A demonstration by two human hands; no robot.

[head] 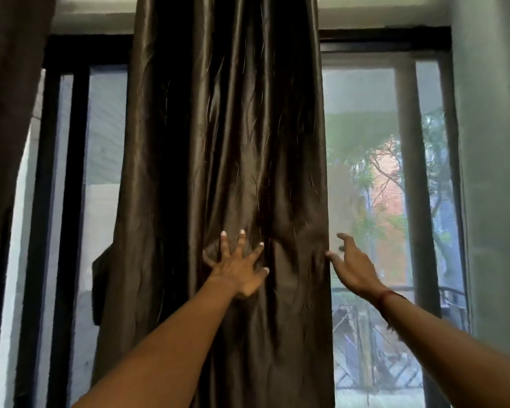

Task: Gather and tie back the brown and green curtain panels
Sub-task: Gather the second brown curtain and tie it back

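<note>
**Two hands at the brown panel, neither gripping**

Two bare hands reach up and forward to the curtain. Left hand [238, 267]: fingers spread wide, palm laid flat against the front of the brown curtain panel [227, 142], just left of the panel's centre line. It presses the cloth and closes on nothing. Fabric creases slightly around the palm. Left forearm rises from lower left, extended nearly straight.

Right hand [352, 265]: released, fingers loosely curved and apart, thumb side toward the panel. One fingertip sits at the panel's right edge; whether it touches the cloth cannot be told. Nothing is held. A red thread band [387, 298] circles the right wrist. Right forearm enters from lower right, angled up and inward.

Brown panel: hangs with long axis vertical, running from the top of the frame to the bottom, gathered into lengthwise folds, glossy surface. It covers the middle of the window [365, 187], with glass exposed on both sides.

Green curtain panel [492, 172]: hangs vertically along the far right, well apart from both hands. Another dark curtain [6, 113] hangs at the far left edge.

Outside, blurred trees and a railing show through the right pane.
</note>
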